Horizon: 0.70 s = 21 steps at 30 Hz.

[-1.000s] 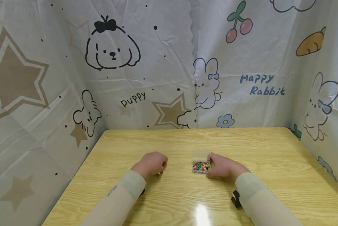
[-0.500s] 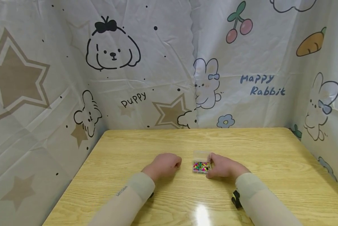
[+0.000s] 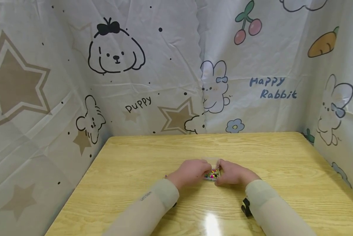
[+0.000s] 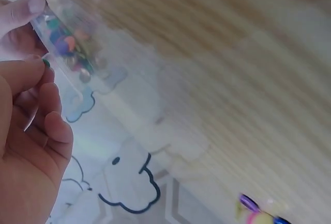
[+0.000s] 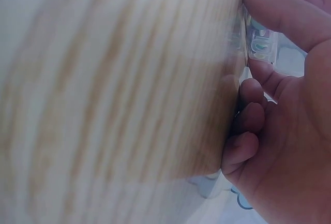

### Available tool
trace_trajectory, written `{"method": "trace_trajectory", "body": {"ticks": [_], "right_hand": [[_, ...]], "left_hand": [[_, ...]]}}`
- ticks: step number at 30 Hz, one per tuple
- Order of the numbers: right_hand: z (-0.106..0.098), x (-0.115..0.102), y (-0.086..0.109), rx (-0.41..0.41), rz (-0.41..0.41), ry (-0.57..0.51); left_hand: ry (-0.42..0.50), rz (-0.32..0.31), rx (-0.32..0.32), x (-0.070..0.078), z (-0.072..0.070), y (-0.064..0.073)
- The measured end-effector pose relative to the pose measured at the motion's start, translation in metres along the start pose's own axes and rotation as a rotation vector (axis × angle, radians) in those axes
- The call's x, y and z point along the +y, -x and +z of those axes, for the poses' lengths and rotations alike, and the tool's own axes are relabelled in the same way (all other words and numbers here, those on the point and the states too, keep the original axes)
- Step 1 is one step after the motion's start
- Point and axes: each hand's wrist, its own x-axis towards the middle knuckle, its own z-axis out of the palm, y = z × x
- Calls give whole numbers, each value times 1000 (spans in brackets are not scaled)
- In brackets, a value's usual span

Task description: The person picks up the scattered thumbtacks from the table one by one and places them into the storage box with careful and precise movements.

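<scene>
A small clear plastic box (image 3: 210, 179) stands on the table with its clear lid (image 3: 212, 161) raised at the back. Inside lie many small colourful pieces (image 4: 64, 44), some with a shiny metallic look. My right hand (image 3: 233, 172) grips the box's right side, thumb in front and fingers behind. My left hand (image 3: 191, 172) hangs at the box's left part and covers some of it. In the left wrist view, its thumb and forefinger pinch a tiny green piece (image 4: 46, 62), mostly hidden by the fingertips. The other left fingers curl loosely below.
A few loose colourful pieces (image 4: 258, 217), purple, pink, yellow and blue, lie on the table left of the box, partly behind the left wrist in the head view. The wood-grain table (image 3: 141, 150) meets a printed cloth curtain (image 3: 176, 82) at the back and sides.
My left hand has moved right, from the loose pieces across to the open box. My right hand has stayed on the box. The head view has shifted slightly.
</scene>
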Motion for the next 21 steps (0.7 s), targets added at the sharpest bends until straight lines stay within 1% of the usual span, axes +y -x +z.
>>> {"method": "trace_trajectory", "body": {"ticks": [6, 10, 13, 15, 18, 21], "right_hand": [[1, 2, -1, 12, -26, 19], [2, 2, -2, 9, -13, 22], [1, 1, -2, 8, 3, 27], [0, 1, -2, 8, 10, 31], [0, 1, -2, 0, 15, 25], [0, 1, -1, -7, 13, 21]], "left_hand": [[-33, 21, -5, 6, 4, -8], [-36, 11, 2, 4, 4, -5], [-18, -12, 20, -2, 0, 1], [-13, -42, 15, -7, -4, 6], [-12, -100, -20, -19, -11, 17], [9, -158, -68, -33, -19, 33]]}}
